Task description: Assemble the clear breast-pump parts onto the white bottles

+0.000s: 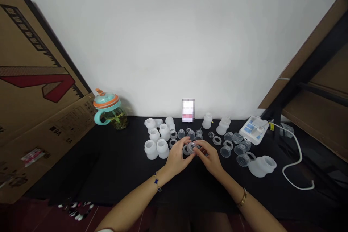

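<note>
My left hand and my right hand meet over the middle of a black table. Together their fingertips pinch a small clear plastic cap-like part. White frosted bottle pieces stand in a cluster just left of my left hand. Clear rings and small cups lie scattered to the right of my right hand. A larger frosted piece lies on its side at the far right.
A teal and orange handled cup stands at the back left. A large cardboard box leans along the left. A white device with a white cable sits at the right, beside a wooden frame.
</note>
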`<state>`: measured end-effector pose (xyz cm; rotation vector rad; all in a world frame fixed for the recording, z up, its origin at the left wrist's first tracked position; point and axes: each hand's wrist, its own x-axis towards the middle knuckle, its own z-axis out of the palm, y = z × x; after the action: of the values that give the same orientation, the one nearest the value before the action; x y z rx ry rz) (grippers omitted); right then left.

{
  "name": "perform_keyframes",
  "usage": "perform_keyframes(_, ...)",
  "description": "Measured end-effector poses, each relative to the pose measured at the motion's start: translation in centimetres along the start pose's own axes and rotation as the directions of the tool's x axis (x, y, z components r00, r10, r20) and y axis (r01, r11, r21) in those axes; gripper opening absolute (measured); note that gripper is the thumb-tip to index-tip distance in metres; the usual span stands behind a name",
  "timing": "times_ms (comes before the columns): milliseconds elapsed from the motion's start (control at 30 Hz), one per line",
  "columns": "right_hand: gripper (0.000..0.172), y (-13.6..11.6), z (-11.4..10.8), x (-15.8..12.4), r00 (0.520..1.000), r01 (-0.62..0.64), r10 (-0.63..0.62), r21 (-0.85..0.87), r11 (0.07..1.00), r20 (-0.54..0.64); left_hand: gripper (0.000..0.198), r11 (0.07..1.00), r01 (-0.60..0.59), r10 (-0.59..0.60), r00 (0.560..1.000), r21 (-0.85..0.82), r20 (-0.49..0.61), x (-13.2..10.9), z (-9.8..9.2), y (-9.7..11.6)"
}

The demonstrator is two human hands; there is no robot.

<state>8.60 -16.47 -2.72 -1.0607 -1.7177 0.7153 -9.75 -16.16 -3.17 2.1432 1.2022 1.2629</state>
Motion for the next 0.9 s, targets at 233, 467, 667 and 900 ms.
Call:
perform_keyframes(233, 0.020, 0.01, 0.04, -0.03, 1.000, 0.011, -0.011, -0.023, 1.000, 0.007, 0.055, 1.000, -0.009, 0.008, 0.999, 0.030, 0.037, 0.07, -0.07, -0.02)
perform_keyframes(467, 0.022, 0.04, 0.02, -0.08, 0.999, 0.041, -0.041, -0.052, 0.998, 0.008, 0.050, 0.995, -0.053, 0.050, 0.998, 0.082, 0.038, 0.24, -0.20, 0.14)
perform_keyframes(667, 0.024, 0.01, 0.05, 0.00, 0.999, 0.038, -0.038, -0.074, 0.997, 0.002, 0.042, 0.990, -0.090, 0.087, 0.996, 0.108, 0.027, 0.27, -0.24, 0.08)
perform_keyframes(900, 0.025, -0.26, 0.04, -0.08, 0.999, 0.017, -0.018, -0.040, 0.999, -0.028, 0.049, 0.991, -0.095, 0.096, 0.995, 0.091, 0.002, 0.33, -0.30, 0.35)
